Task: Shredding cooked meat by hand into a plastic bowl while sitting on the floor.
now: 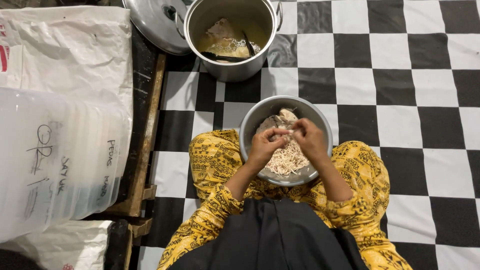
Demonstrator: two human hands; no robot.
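the person sits on a black-and-white checkered floor [400, 75] with a round metal bowl [320, 125] resting in the lap between knees clad in yellow patterned trousers [215, 155], and both hands meet over the bowl: the left hand [264, 147] and the right hand [309, 139] each have their fingertips pressed together on the same small piece of pale cooked meat [286, 131], held between them just above the bowl's middle. below the hands a heap of fine shredded meat [287, 160] lies in the bowl, with larger unshredded pieces [286, 116] toward the far rim. beyond the bowl stands a tall steel pot [232, 65] holding yellowish broth, meat and a dark utensil, its lid [152, 25] leaning beside it, and at the left are white sacks [65, 55] and a stack of translucent plastic containers [50, 160].
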